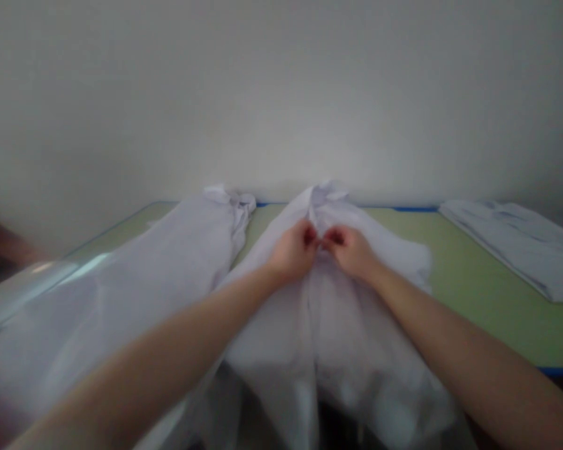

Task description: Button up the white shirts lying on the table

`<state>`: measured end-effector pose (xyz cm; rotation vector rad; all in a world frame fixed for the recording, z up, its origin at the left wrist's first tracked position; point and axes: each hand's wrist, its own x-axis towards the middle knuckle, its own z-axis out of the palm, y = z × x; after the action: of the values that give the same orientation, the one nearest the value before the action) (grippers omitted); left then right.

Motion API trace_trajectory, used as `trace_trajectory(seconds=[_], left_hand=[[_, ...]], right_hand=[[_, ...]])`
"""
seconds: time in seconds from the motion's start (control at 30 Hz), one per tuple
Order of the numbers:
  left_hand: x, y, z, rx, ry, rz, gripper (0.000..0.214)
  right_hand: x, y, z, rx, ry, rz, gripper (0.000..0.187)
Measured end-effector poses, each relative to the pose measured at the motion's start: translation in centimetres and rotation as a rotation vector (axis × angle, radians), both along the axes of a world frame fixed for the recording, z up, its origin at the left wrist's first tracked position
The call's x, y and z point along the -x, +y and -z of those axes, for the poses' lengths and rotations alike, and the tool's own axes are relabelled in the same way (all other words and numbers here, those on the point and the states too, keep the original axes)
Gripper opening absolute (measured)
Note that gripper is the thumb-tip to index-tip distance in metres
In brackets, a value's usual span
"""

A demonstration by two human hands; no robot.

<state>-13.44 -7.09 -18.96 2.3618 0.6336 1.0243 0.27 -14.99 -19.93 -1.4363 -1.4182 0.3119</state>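
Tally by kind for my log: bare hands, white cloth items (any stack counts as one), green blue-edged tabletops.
Bare hands: 2 (left hand, right hand)
White cloth items: 3 (left-side cloth, middle cloth, right-side cloth)
Green blue-edged tabletop: 1
Total: 6

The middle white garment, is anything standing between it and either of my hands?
Nothing visible does: your left hand and right hand are both at the front of the middle white garment, pinched close together. Another white garment lies to the left and a folded white cloth at far right, neither in between.
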Motion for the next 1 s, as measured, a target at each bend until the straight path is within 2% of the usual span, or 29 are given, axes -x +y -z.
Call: trace_trajectory(seconds=[0.07,0.13,0.23,0.3,0.37,0.47,0.53,0.63,0.7,0.77,0.83,0.93,1.0], left_hand=[[0.2,-0.5,-0.2,-0.113,0.021,0.047,0.007],[0.2,-0.7,-0.2,-0.154,0.027,0.084,0.007],[-0.1,-0.2,0.4,-0.067,-0.016,0.077,0.004],[-0.5,0.6,0.9,0.088,-0.084,0.051,0.010],[-0.9,1.4,1.3,0.287,-0.162,0.075,0.016],[-0.9,1.6,1.2,0.506,-0.262,0.244,0.022],[-0.6,1.1,0.9,0.546,-0.287,0.386,0.024],[-0.3,0.3,0.6,0.502,-0.299,0.554,0.025],[-0.5,0.0,0.5,0.474,-0.343,0.597,0.025],[-1.2,-0.1,0.3,0.463,-0.380,0.551,0.024],[-2.5,-0.5,-0.2,0.410,-0.354,0.446,0.024],[-5.3,-2.1,-1.5,0.205,-0.273,0.336,0.028],[-7.4,-4.2,-2.5,0.046,-0.264,0.344,0.031]], right_hand=[[0.0,0.0,0.0,0.065,0.194,-0.056,0.010],[0.0,0.0,-0.1,0.132,0.384,-0.093,0.010],[-0.2,-0.2,-0.3,0.195,0.492,-0.102,0.013],[-0.2,-0.4,-0.6,0.164,0.349,-0.093,0.017],[0.1,-0.8,-0.8,0.102,0.096,-0.072,0.031],[0.9,-1.4,-0.9,0.082,-0.225,0.000,0.051],[1.4,-1.6,-0.9,0.107,-0.319,0.064,0.047],[1.5,-1.4,-1.0,0.118,-0.356,0.143,0.036],[1.0,-1.2,-1.1,0.081,-0.356,0.196,0.031],[0.3,-1.2,-1.4,0.006,-0.336,0.235,0.030],[-0.5,-1.7,-1.9,-0.082,-0.293,0.263,0.031],[-2.1,-3.5,-2.9,-0.182,-0.193,0.347,0.031],[-3.4,-5.4,-3.7,-0.237,-0.124,0.445,0.031]])
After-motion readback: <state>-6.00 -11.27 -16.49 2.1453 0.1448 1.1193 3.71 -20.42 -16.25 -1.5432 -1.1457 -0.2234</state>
